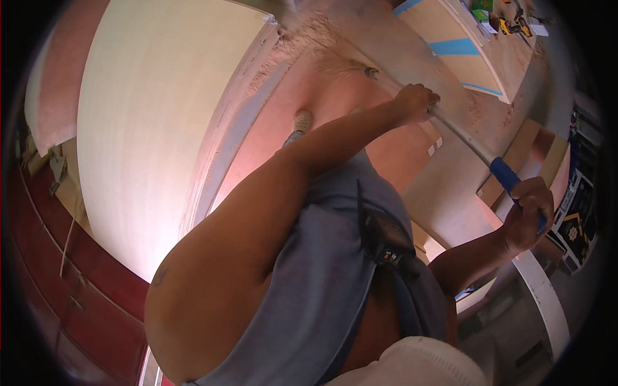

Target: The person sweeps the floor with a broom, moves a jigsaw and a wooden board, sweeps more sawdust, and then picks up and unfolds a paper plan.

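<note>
My left hand [417, 103] is closed around a long metal pole [463, 134], partway along its shaft. Farther back, my right hand [531, 209] grips the blue sleeve [504, 172] near the pole's end. The pole slants away from me toward the upper middle, where a dark fitting [371, 73] shows at its far end. What is attached beyond that fitting cannot be made out. Reddish-brown dust or shavings [315, 33] lie heaped on the floor close to that end.
A large pale panel [161, 96] stands along my left. At the upper right, a wooden unit [463, 55] with blue strips carries a yellow-and-black power tool [512, 27]. Boards [528, 151] and black cases [576, 222] stand at right. My shoe [302, 121] rests on the dusty floor.
</note>
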Motion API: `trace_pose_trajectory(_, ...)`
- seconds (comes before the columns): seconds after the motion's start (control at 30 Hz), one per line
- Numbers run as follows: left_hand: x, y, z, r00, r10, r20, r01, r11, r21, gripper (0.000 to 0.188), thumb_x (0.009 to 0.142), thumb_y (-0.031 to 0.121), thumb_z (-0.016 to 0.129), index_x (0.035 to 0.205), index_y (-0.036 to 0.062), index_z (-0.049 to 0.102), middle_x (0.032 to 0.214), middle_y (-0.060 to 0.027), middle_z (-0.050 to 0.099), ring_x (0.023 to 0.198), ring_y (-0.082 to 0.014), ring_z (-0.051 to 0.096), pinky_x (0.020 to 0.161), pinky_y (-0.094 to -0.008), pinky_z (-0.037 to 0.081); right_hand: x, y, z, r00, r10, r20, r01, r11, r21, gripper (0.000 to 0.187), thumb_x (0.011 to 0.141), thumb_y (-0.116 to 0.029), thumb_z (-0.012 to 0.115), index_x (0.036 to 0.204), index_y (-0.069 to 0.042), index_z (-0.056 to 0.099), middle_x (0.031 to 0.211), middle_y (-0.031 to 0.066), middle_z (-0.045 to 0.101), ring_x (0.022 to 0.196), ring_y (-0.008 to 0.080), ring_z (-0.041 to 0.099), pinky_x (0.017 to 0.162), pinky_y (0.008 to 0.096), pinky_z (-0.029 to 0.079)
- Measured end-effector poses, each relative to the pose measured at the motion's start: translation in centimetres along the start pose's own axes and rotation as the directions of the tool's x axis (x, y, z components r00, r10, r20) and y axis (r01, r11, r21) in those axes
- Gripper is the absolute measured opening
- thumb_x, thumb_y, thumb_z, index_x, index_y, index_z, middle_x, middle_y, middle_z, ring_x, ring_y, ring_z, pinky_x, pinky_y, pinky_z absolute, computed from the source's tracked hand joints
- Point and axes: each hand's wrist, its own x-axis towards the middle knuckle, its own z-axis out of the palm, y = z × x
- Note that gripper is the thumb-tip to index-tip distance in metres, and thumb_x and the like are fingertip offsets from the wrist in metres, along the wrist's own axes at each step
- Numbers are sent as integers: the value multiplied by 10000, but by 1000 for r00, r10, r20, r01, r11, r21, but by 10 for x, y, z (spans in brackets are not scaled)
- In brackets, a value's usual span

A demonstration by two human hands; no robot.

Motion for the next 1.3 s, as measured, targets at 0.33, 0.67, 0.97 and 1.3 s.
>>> trace_pose_trajectory(0.33, 74, 65, -19, 1000, 11, 2, -11, 1000, -2, 240, 764, 223, 785, 967, 118, 711, 863, -92, 690, 913, -345, 667, 812, -469, 528, 64, 60, -163, 876, -435, 210, 349, 871, 346, 236, 883, -285, 519, 733, -122, 437, 665, -4, 460, 644, 138, 506, 643, 338, 367)
trace_pose_trajectory(0.67, -193, -21, -109, 582, -690, -429, 809, 544, 222, 127, 827, 160, 794, 906, 93, 720, 907, -151, 715, 913, -375, 678, 782, -474, 522, 87, 127, 109, 520, -203, 830, -433, 774, 461, 152, 850, 15, 659, 759, -14, 541, 759, 73, 582, 721, 159, 577, 668, 312, 465)
trace_pose_trajectory(0.97, -65, -141, -79, 649, -457, -608, 576, 818, -1, 213, 858, 147, 758, 1065, 111, 723, 1098, -175, 691, 1074, -399, 629, 932, -474, 498, 145, 94, 120, 721, -122, 682, -221, 893, 393, 154, 895, 18, 635, 770, -6, 548, 781, 94, 618, 735, 147, 576, 689, 305, 453)
trace_pose_trajectory(1.3, 54, -145, -83, 859, -399, -321, 366, 917, -160, 335, 717, -23, 699, 1013, 131, 730, 1056, -141, 698, 1083, -380, 627, 922, -474, 531, 168, 66, 102, 903, 0, 429, -79, 983, 166, 114, 864, 27, 619, 770, 6, 557, 742, 116, 616, 719, 207, 597, 672, 341, 453)
